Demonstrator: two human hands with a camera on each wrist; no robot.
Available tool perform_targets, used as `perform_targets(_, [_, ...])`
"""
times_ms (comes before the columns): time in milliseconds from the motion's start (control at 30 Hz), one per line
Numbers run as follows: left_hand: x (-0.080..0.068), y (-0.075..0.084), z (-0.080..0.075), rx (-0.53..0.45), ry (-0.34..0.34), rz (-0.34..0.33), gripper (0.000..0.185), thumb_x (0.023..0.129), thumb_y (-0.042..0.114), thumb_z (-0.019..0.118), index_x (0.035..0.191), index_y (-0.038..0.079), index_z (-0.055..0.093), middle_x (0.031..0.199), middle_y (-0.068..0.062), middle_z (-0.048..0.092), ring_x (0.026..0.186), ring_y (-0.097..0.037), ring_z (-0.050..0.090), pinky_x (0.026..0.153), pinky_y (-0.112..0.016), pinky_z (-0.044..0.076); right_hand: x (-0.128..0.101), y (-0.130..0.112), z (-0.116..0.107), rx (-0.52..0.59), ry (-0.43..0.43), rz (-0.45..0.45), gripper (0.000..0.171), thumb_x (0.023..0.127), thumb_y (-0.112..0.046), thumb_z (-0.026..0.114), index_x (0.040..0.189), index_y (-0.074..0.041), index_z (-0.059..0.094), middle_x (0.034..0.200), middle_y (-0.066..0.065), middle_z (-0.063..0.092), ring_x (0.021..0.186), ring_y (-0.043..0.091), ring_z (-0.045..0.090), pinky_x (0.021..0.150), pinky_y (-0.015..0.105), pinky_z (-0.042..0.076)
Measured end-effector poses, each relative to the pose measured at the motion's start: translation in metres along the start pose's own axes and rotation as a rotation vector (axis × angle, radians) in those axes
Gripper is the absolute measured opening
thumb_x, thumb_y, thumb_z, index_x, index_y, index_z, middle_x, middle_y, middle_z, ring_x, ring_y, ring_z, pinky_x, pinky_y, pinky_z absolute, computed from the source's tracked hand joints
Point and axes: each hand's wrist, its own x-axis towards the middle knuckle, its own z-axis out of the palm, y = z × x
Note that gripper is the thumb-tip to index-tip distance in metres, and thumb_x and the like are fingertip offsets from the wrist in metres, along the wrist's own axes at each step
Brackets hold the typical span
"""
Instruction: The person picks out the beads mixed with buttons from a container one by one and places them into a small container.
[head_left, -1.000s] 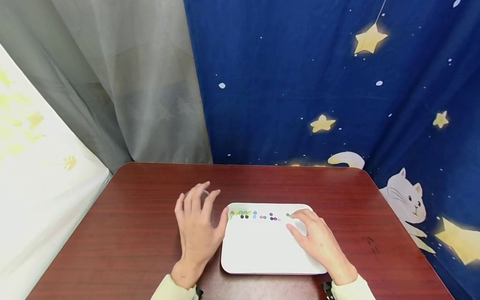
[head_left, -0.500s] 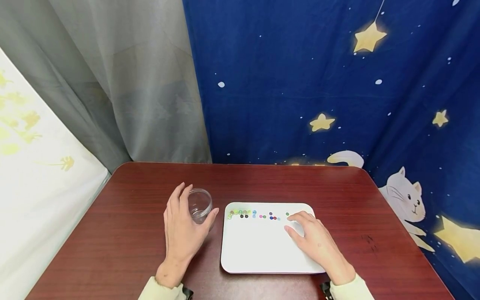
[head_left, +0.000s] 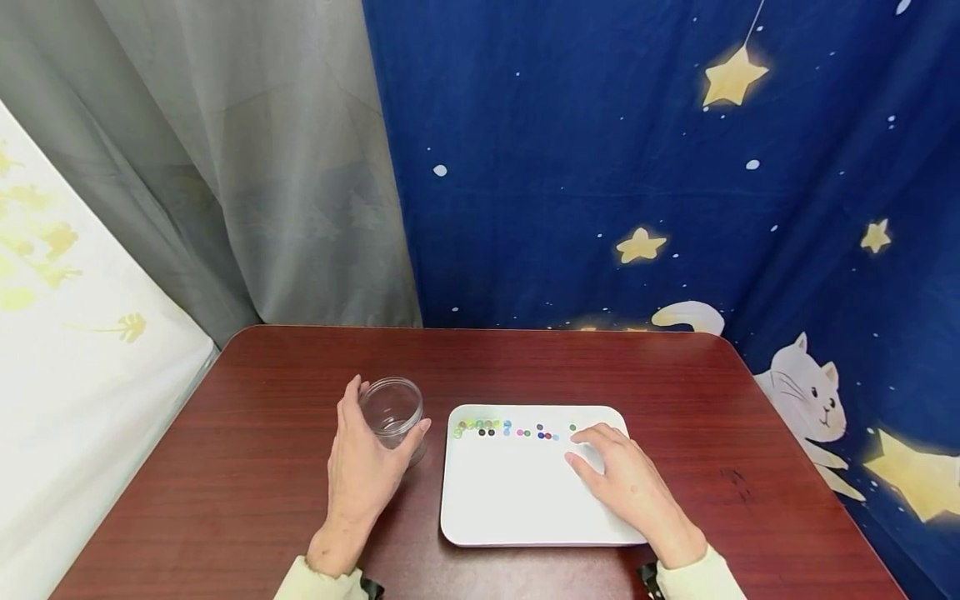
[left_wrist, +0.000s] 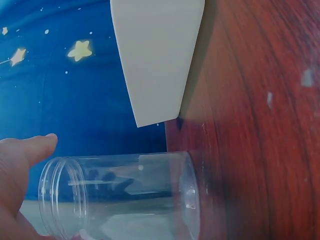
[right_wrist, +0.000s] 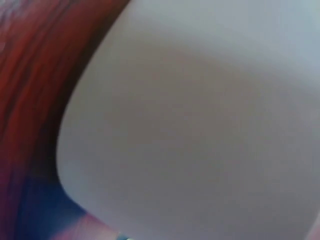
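A clear, wide-mouthed jar (head_left: 392,404) stands upright on the table left of the tray. My left hand (head_left: 360,467) curves around its left and near sides. In the left wrist view the thumb (left_wrist: 42,146) shows a small gap from the jar's ridged rim (left_wrist: 62,195). My right hand (head_left: 630,479) hovers over or rests on the right part of the white tray (head_left: 532,500), thumb and forefinger apart. Just beyond the forefinger lies a small green bead (head_left: 573,427); whether they touch I cannot tell. Several coloured beads (head_left: 480,425) line the tray's far edge.
The brown wooden table (head_left: 247,467) extends to both sides of the tray. A blue star-patterned curtain (head_left: 540,167) and a grey curtain (head_left: 315,208) hang behind it. A white cloth (head_left: 82,375) hangs at the left.
My left hand has moved left from above the jar and lowered around its side, with thumb and fingers closer to it. The right hand and the beads have stayed almost still.
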Motion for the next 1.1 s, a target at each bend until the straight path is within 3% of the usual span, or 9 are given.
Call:
perform_targets(167, [0.000,-0.003,0.000,-0.023,-0.020,-0.039,0.116,0.075,0.046,0.092,0.164,0.015,0.024,0.156,-0.007,0.051,0.130,-0.037,0.062,0.092,-0.065,0.051,0.000,0.000,0.001,0.003,0.002,-0.006,0.025,0.095,-0.034,0.076,0.116,-0.018,0.075,0.118,-0.002,0.073,0.115,0.022,0.069,0.098,0.047,0.055])
perform_targets(433, [-0.001,-0.005,-0.001,-0.019,-0.069,-0.101,0.113,0.078,0.049,0.090,0.163,0.014,0.024,0.155,-0.008,0.053,0.125,-0.042,0.065,0.090,-0.066,0.050,0.001,-0.001,0.002,0.022,0.002,-0.006,0.024,0.098,-0.035,0.073,0.115,-0.019,0.075,0.119,-0.002,0.073,0.114,0.022,0.070,0.098,0.047,0.055])
perform_targets(1100, [0.002,-0.011,-0.002,0.002,-0.134,-0.173,0.102,0.081,0.068,0.079,0.159,0.019,0.034,0.148,-0.012,0.060,0.119,-0.042,0.069,0.092,-0.063,0.051,0.002,-0.001,0.001,0.036,-0.008,-0.023,0.026,0.098,-0.035,0.073,0.117,-0.018,0.075,0.121,-0.001,0.072,0.117,0.020,0.069,0.100,0.045,0.056])
